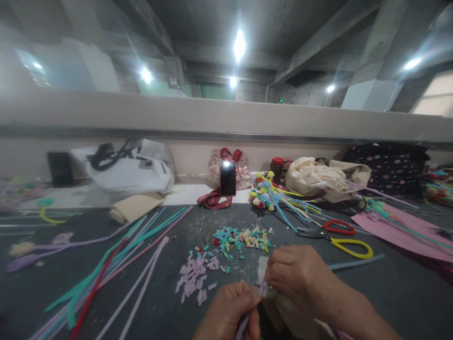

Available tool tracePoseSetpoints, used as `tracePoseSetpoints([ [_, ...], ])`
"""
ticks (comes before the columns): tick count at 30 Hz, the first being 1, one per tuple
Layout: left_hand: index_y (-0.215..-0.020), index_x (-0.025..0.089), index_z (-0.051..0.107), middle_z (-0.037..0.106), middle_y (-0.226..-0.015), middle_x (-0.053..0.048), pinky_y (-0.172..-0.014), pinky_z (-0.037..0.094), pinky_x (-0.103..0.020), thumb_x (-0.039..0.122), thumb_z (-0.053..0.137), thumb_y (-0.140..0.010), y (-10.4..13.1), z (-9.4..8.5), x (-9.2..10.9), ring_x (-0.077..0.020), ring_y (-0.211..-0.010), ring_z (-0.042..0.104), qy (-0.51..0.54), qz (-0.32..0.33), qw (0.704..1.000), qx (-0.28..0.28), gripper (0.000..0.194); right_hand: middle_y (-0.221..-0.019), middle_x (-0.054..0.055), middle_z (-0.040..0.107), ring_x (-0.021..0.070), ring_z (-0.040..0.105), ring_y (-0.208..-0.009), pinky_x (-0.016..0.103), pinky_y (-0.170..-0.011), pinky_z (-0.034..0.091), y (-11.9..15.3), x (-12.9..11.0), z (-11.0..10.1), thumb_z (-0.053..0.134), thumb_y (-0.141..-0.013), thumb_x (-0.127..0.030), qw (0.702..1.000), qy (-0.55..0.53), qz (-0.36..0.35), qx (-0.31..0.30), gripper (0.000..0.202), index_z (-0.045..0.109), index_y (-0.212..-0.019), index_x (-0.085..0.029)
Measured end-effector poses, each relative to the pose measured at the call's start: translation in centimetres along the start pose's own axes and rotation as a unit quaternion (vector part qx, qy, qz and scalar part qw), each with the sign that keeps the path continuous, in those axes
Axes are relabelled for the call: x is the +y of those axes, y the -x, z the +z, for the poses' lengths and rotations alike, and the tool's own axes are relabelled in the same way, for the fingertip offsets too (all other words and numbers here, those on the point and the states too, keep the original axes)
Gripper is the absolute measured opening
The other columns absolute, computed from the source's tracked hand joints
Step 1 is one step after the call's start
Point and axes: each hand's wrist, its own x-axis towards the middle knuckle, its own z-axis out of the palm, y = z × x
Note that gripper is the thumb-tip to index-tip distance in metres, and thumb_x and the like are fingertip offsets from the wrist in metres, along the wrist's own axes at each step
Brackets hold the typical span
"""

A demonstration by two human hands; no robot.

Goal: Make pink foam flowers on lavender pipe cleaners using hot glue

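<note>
Fingers (252, 296) of the left hand (230, 307) pinch a purple stem (242, 327). The right hand (299, 271) curls beside them, its grip hidden. Purple bits (194, 278) lie left of both.

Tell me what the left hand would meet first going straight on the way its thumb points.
Most likely the right hand, just ahead of the left hand, with a lavender strip between them; exact depth is unclear.
</note>
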Motion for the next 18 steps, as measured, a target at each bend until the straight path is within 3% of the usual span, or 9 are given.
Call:
tracePoseSetpoints([
  [3, -0.033, 0.016, 0.047, 0.035, -0.027, 0.004, -0.034, 0.015, -0.02, 0.043, 0.045, -0.066, -0.1, -0.3, 0.2, -0.0046, -0.027, 0.028, -0.019, -0.006, 0.999, -0.032, 0.042, -0.063, -0.001, 0.057, 0.0103, 0.046, -0.056, 0.023, -0.052, 0.03, -0.1, -0.1, 0.1, 0.039, -0.082, -0.007, 1.0, 0.003, 0.003, 0.011, 0.026, 0.053, -0.063, -0.018],
  [11, -0.033, 0.017, 0.046, 0.036, -0.024, 0.004, -0.03, 0.008, -0.021, 0.057, 0.055, -0.055, -0.7, -0.7, 0.0, -0.004, -0.023, 0.025, 0.046, 0.001, 0.998, -0.043, 0.046, -0.063, -0.001, 0.057, 0.0106, 0.046, -0.055, 0.023, -0.051, 0.029, 0.4, 0.1, 0.1, 0.044, -0.082, -0.012, 0.999, 0.023, 0.005, 0.032, 0.022, 0.056, -0.065, -0.018],
  [15, -0.042, 0.016, 0.047, 0.039, -0.028, 0.006, -0.03, 0.009, -0.019, 0.052, 0.063, -0.055, -0.4, -0.7, 0.1, -0.0027, -0.024, 0.026, 0.151, 0.004, 0.987, -0.047, 0.041, -0.075, 0.004, 0.061, 0.0123, 0.054, -0.066, 0.022, -0.058, 0.038, 0.7, 0.7, -0.9, 0.046, -0.083, -0.019, 0.992, -0.073, 0.027, 0.103, 0.016, 0.061, -0.088, -0.017],
  [18, -0.05, 0.016, 0.049, 0.04, -0.032, 0.007, -0.032, 0.012, -0.017, 0.042, 0.062, -0.063, 0.3, -0.5, 0.6, -0.0022, -0.027, 0.027, 0.229, 0.029, 0.972, -0.043, 0.032, -0.077, 0.005, 0.061, 0.0137, 0.056, -0.07, 0.024, -0.062, 0.041, 0.6, 1.0, -0.8, 0.045, -0.082, -0.019, 0.961, -0.193, 0.085, 0.178, 0.019, 0.062, -0.091, -0.016],
])
